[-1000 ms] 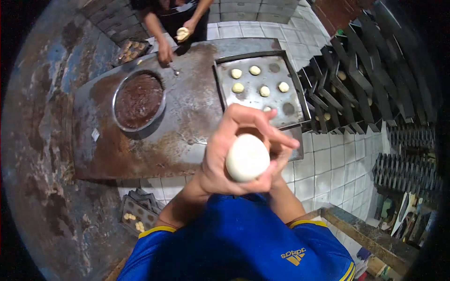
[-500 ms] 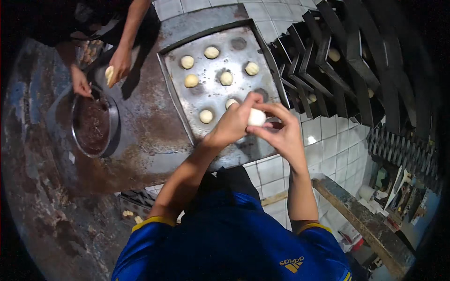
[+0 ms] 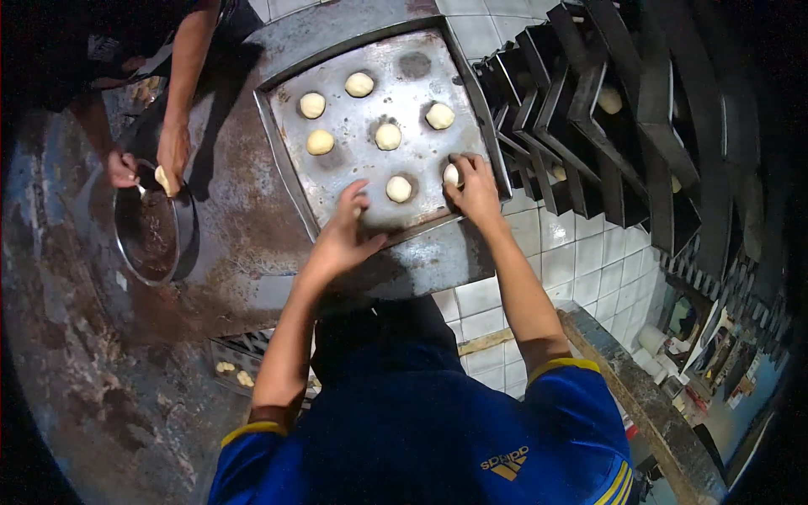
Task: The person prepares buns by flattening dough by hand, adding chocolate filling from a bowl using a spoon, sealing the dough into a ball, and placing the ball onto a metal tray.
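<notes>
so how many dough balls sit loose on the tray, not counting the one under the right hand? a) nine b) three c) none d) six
d: six dough balls lie free on the tray, while a seventh sits under the right hand at the tray's right edge; the left hand rests open on the tray's near rim.

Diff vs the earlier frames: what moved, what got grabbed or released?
The dough ball, earlier cupped in both hands at chest height, has gone down onto the baking tray. The right hand sets it at the tray's right edge, fingers on it; the left hand has let go and rests on the near edge. The other dough balls on the tray and the co-worker's hands at the bowl are unchanged.
</notes>
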`<state>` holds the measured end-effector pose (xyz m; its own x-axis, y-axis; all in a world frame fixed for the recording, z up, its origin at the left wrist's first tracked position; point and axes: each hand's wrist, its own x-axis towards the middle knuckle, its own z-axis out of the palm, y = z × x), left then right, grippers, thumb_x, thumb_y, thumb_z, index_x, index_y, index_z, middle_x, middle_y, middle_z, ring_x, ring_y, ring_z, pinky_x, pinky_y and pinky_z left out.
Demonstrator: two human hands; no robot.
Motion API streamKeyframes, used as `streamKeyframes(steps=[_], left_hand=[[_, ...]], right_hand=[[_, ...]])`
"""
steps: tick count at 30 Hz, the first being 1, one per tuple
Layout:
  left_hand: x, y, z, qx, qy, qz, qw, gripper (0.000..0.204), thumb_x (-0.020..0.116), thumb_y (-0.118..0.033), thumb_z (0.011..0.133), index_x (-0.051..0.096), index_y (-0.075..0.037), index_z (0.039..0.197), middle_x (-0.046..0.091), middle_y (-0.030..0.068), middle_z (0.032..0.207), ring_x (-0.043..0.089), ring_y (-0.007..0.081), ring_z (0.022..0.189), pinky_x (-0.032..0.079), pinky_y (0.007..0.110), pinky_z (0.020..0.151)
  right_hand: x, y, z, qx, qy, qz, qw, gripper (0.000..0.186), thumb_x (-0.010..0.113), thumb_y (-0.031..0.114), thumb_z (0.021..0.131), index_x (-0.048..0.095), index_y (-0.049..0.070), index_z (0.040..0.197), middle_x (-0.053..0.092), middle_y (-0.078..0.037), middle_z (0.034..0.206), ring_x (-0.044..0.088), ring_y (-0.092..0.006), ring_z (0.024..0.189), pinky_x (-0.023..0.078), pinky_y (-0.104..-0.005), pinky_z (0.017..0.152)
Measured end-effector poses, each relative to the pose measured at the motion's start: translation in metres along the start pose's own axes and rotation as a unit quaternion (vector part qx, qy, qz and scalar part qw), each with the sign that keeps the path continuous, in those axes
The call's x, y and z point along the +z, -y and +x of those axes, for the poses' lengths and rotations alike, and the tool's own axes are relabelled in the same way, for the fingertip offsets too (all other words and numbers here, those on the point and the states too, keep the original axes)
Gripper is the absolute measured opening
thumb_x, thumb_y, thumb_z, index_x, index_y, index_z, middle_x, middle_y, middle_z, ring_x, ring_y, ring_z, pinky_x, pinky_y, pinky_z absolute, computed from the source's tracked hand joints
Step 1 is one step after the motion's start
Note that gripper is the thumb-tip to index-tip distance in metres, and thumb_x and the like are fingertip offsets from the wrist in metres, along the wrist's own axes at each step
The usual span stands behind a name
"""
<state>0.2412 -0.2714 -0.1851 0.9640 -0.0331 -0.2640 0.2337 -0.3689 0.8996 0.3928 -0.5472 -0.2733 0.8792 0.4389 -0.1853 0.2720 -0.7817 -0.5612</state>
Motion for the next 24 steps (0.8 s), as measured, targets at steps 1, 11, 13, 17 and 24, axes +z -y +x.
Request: streamKeyframes(steps=[1, 11, 13, 17, 24], left_hand=[[-0.009, 0.001, -0.018, -0.079, -0.014, 0.002, 0.997, 0.102, 0.088, -0.007, 0.081, 0.025, -0.011, 0.161, 0.058, 0.0172, 0.132, 0.06, 0.0168, 0.072, 0.054, 0.033, 0.07], [-0.015, 0.016, -0.073, -0.163, -0.099, -0.008, 0.982, 0.088, 0.086, -0.005, 0.084, 0.034, -0.013, 0.155, 0.062, 0.0085, 0.116, 0.052, 0.0136, 0.065, 0.049, 0.031, 0.062], [-0.017, 0.02, -0.082, -0.147, -0.114, 0.005, 0.983, 0.084, 0.084, -0.005, 0.086, 0.036, -0.012, 0.154, 0.063, 0.0077, 0.115, 0.05, 0.0123, 0.063, 0.048, 0.03, 0.061], [-0.017, 0.018, -0.104, -0.177, -0.167, -0.088, 0.966, 0.082, 0.084, -0.007, 0.086, 0.036, -0.008, 0.153, 0.065, 0.0083, 0.113, 0.049, 0.0125, 0.062, 0.047, 0.029, 0.061], [-0.044, -0.004, -0.141, -0.175, -0.215, -0.102, 0.955, 0.074, 0.081, -0.003, 0.087, 0.042, -0.006, 0.149, 0.065, 0.0067, 0.109, 0.05, 0.0093, 0.068, 0.048, 0.028, 0.064]], right_hand=[[0.002, 0.011, 0.0, -0.04, -0.035, -0.076, 0.996, 0.076, 0.085, 0.026, 0.083, 0.055, -0.001, 0.147, 0.051, -0.027, 0.153, 0.049, -0.0433, 0.142, 0.042, -0.05, 0.118], [0.057, -0.008, 0.019, 0.025, -0.026, -0.152, 0.988, 0.094, 0.049, 0.06, 0.106, 0.023, -0.01, 0.163, 0.021, -0.028, 0.173, 0.019, -0.0403, 0.162, 0.018, -0.0515, 0.131], [0.045, 0.014, 0.02, -0.006, -0.084, -0.003, 0.996, 0.075, 0.064, 0.04, 0.103, 0.041, -0.008, 0.156, 0.038, -0.027, 0.166, 0.035, -0.041, 0.155, 0.028, -0.0504, 0.128], [0.043, 0.114, 0.063, -0.248, 0.034, 0.065, 0.966, 0.049, 0.077, 0.019, 0.093, 0.064, 0.006, 0.138, 0.061, -0.017, 0.144, 0.059, -0.0382, 0.131, 0.05, -0.0452, 0.111], [0.132, 0.202, 0.144, -0.37, 0.097, -0.207, 0.9, 0.019, 0.065, 0.012, 0.091, 0.074, 0.001, 0.104, 0.073, -0.017, 0.113, 0.074, -0.0311, 0.104, 0.064, -0.0408, 0.083]])
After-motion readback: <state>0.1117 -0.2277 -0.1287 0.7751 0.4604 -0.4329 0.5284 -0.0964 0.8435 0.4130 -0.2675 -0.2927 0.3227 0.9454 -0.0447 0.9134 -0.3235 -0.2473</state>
